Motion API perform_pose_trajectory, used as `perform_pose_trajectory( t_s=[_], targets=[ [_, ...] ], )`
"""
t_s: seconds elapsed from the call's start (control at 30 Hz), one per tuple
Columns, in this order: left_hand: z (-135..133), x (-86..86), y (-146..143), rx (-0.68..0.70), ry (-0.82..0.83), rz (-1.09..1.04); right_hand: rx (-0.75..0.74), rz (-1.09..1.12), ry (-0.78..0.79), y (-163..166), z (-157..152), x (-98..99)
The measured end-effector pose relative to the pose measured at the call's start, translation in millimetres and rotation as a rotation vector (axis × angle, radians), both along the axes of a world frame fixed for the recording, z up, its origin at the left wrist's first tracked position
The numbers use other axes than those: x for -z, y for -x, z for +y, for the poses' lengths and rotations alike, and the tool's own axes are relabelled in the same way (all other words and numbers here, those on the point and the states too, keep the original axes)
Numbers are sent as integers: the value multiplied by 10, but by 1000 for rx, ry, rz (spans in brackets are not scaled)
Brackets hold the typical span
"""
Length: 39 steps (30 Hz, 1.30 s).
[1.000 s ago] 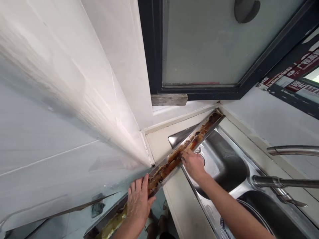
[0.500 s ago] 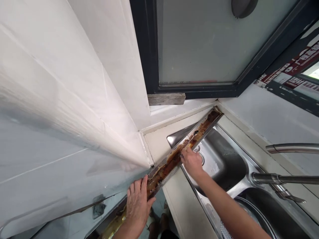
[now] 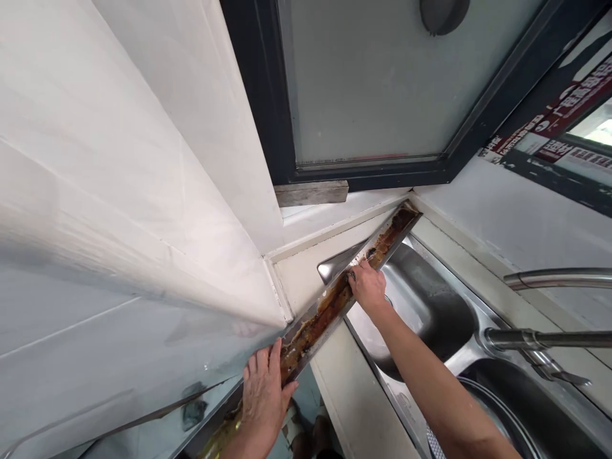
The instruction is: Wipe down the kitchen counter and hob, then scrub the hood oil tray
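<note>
A long, narrow metal trough [image 3: 329,305], coated inside with brown, greasy residue and dark lumps, lies slantwise across the counter and a corner of the sink. My left hand [image 3: 262,392] grips its nearer part, thumb on one edge and fingers across the other. Farther up, my right hand [image 3: 367,285] presses into the channel with its fingers curled together. A small dark, shiny bit shows at those fingertips, but what they hold is mostly hidden. Below my left hand, the trough's near end has yellowish residue and runs out of view.
A steel double sink [image 3: 430,293] sits at the right, with a faucet [image 3: 519,341] and a round metal vessel [image 3: 497,408] in the nearer basin. A dark-framed window [image 3: 373,172] is ahead, with a wood block [image 3: 313,192] beneath it. A white wall [image 3: 157,210] rises at left.
My right hand has moved a little farther up along the trough, toward its far end. My left hand keeps its hold. The view has shifted slightly.
</note>
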State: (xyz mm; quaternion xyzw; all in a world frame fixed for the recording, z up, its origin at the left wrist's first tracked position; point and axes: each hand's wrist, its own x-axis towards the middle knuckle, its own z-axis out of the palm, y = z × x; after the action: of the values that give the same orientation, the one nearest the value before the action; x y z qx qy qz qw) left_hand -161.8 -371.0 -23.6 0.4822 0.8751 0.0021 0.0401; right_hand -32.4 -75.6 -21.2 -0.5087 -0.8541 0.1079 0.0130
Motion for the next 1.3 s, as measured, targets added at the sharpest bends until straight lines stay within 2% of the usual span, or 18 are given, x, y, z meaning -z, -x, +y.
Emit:
perform_pose_trajectory(
  t_s=[0.17, 0.27, 0.4, 0.57, 0.63, 0.73, 0.9, 1.0, 1.07, 1.13, 1.23, 1.3],
  targets=[
    [1, 44, 18, -16, -32, -35, 164, 58, 4, -147, 185, 58],
    [-15, 56, 8, -34, -45, -76, 189, 65, -6, -213, 197, 45],
    [-64, 31, -16, -23, -38, -122, 84, -39, 25, -180, 36, -26],
    [-146, 6, -11, -15, -50, -122, -187, -60, 51, -79, -546, -125],
    [-188, 12, 8, -2, -59, -150, -278, -54, 65, -68, -666, -140],
    [-238, 22, 45, -8, -58, -199, -242, -76, 28, -123, -496, -134],
    [-226, 17, 122, -43, -40, -332, -14, -110, -80, -330, 249, -122],
    [-204, 12, 147, -70, -1, -376, 99, -114, -98, -384, 480, -130],
    [-202, 11, 145, -65, 7, -360, 138, -126, -91, -355, 451, -121],
    [-204, 9, 134, -55, 10, -333, 113, -133, -64, -287, 293, -97],
    [-192, -10, 124, -72, 43, -337, -49, -116, -1, -197, -16, -58],
    [-171, -34, 126, -83, 55, -354, -160, -97, 27, -199, -112, -60]
  ],
)
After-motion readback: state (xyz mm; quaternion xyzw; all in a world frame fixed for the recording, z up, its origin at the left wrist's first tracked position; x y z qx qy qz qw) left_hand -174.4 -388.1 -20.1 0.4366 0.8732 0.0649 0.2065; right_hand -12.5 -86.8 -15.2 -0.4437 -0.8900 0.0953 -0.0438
